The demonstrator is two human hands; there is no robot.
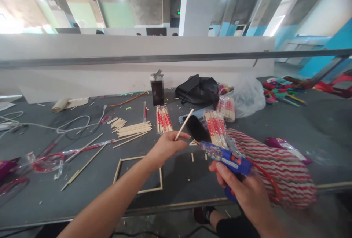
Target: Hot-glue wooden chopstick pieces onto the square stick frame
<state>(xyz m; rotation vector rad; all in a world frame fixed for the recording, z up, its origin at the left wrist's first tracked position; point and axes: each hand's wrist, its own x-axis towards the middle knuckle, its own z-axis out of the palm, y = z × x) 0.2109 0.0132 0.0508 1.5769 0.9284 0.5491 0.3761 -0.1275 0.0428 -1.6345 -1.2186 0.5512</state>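
Dark table (288,122) beneath glue gun (227,158)

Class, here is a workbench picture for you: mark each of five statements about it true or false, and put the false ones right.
1. The left hand holds a pale wooden stick. True.
2. The right hand holds a pair of scissors. False: the right hand holds a blue glue gun.
3. A four-sided stick frame lies on the dark table. True.
4. The black bag hangs from the rail. False: the black bag lies on the table.
5. The striped cloth item lies to the right of the frame. True.
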